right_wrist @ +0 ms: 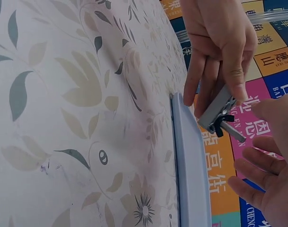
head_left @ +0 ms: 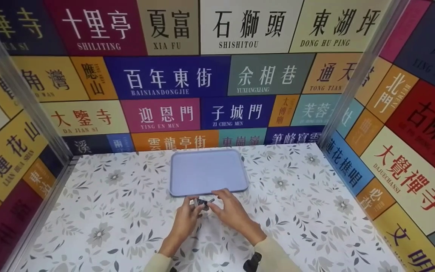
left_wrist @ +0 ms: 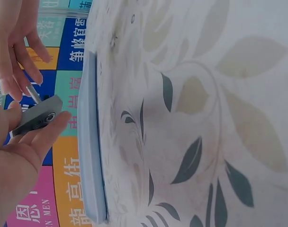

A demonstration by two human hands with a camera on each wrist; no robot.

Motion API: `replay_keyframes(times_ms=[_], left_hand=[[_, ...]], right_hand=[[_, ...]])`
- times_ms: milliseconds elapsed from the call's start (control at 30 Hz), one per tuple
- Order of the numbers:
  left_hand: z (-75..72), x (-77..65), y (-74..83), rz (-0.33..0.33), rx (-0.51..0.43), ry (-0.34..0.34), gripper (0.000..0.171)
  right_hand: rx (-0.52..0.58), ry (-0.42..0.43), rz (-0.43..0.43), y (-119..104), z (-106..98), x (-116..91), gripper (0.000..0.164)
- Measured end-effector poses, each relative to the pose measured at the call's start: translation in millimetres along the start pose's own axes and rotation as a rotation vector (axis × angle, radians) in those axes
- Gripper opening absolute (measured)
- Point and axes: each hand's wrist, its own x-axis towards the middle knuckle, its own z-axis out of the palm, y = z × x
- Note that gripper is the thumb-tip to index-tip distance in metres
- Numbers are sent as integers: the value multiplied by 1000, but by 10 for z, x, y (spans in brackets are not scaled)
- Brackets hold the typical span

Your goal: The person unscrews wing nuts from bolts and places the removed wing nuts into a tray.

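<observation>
My left hand (head_left: 185,218) grips a small grey metal block (right_wrist: 217,111) between thumb and fingers, just in front of the tray. A ridged metal pin (right_wrist: 233,132) sticks out of the block beside a small black piece (right_wrist: 219,126). In the left wrist view, a round fitting (left_wrist: 50,117) shows on the block's face. My right hand (head_left: 235,214) hovers beside the pin's free end with its fingers spread and loosely bent. The right wrist view shows a gap between its thumb and the pin.
A pale blue tray (head_left: 209,173) lies beyond both hands on the floral tabletop (head_left: 134,211). A small dark ring (right_wrist: 103,157) appears on that surface in the right wrist view. Panels with printed lettering (head_left: 168,77) enclose the back and sides.
</observation>
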Motion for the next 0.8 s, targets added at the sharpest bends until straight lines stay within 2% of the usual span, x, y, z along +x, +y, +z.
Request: replay_keyframes(times_ms=[267, 400, 567, 800], left_hand=[[-1, -21, 116, 0, -171, 5, 38], [-2, -26, 163, -8, -180, -12, 38], [-6, -27, 198, -19, -191, -17, 38], [16, -75, 201, -34, -277, 12, 40]], right_hand=[[-21, 38, -32, -29, 5, -2, 37], [-59, 58, -60, -52, 6, -3, 35], [-56, 77, -60, -88, -10, 3, 31], [-48, 94, -57, -108, 0, 0, 20]])
